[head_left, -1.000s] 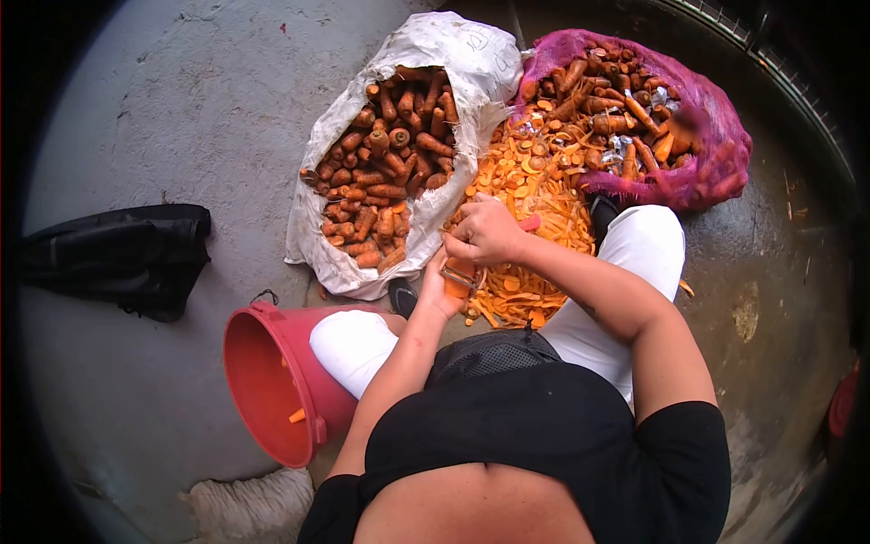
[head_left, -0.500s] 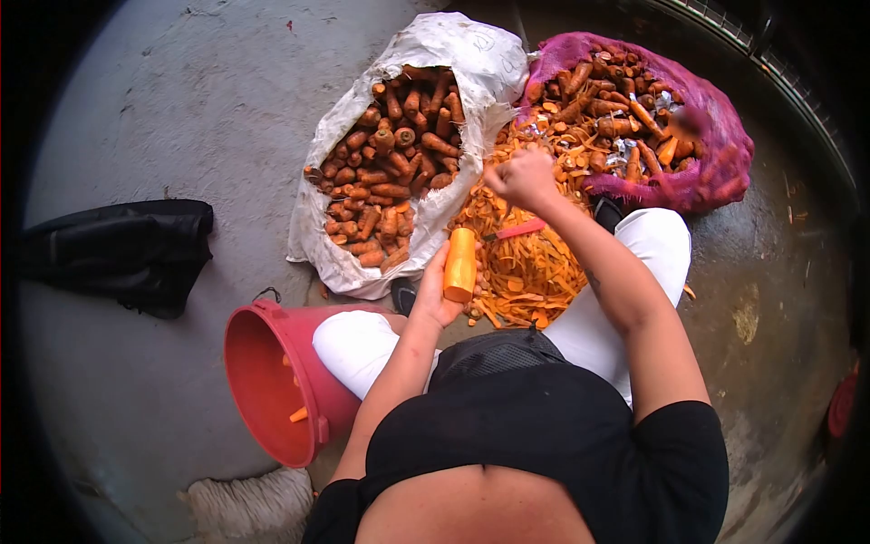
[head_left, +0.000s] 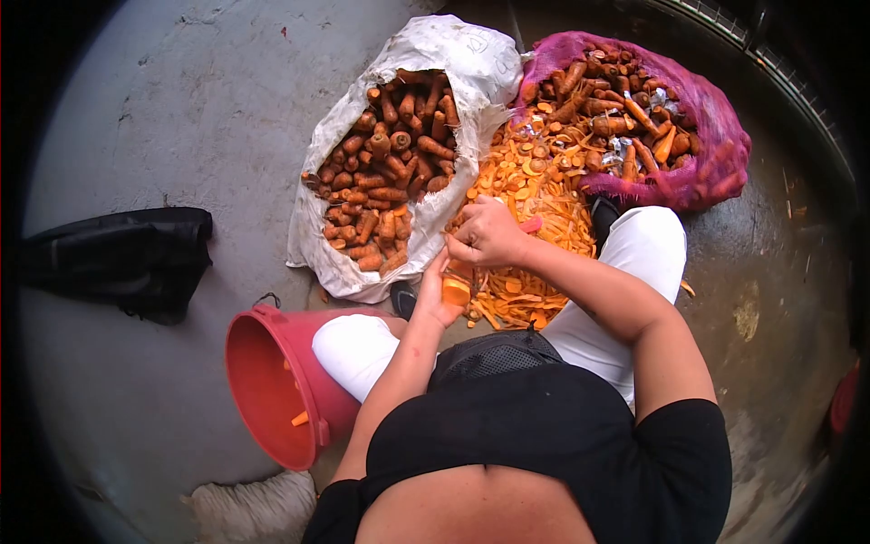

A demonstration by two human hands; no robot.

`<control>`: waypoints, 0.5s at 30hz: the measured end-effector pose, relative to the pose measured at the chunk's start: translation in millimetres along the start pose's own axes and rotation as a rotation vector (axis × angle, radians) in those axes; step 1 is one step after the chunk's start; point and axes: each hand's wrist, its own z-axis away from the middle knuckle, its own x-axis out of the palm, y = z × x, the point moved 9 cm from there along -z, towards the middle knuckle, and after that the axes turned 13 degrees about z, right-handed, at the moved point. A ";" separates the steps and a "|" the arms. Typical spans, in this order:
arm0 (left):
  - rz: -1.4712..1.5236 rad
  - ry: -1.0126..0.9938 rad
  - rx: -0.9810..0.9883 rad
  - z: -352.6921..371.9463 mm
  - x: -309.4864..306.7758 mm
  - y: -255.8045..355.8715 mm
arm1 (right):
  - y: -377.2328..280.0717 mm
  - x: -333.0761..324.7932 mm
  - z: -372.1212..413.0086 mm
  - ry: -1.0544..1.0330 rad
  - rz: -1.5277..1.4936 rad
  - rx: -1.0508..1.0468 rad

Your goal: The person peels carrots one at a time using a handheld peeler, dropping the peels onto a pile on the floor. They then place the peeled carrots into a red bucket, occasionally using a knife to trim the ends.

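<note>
A peeled orange carrot (head_left: 456,291) lies in my left hand (head_left: 437,299), its cut thick end facing me. The fingers wrap round its side. My right hand (head_left: 489,234) is closed, its curled fingers at the carrot's far end; what they pinch is hidden. A red handle (head_left: 532,223) shows just beyond my right hand, over the peel heap; its other end is covered. Under and around both hands spreads a heap of carrot peels and cut ends (head_left: 553,204).
A white sack (head_left: 462,54) of unpeeled carrots lies ahead to the left, a purple mesh sack (head_left: 716,136) of carrots to the right. By my left knee, a tipped red bucket (head_left: 308,381) holds some peeled carrots. Black cloth (head_left: 127,258) lies far left, pale cloth (head_left: 258,508) behind the bucket.
My right hand has come down and towards me, from above the peel heap to the carrot's far end. My left hand still holds the carrot in nearly the same place.
</note>
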 end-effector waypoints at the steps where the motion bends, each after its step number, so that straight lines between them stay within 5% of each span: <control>1: -0.008 -0.071 -0.051 0.6 -2.5 0.8 | 0.9 -0.7 -0.1 0.015 0.001 -0.002; 2: -0.016 -0.142 -0.101 0.5 -4.3 -0.3 | 2.4 -0.9 1.3 0.017 0.002 0.014; 5: 0.026 0.114 0.041 14.8 11.4 0.7 | -0.2 -5.2 1.2 0.026 -0.012 0.052; 15: 0.004 0.052 0.021 3.2 -1.5 5.2 | -7.2 -1.7 0.4 -0.024 -0.017 0.029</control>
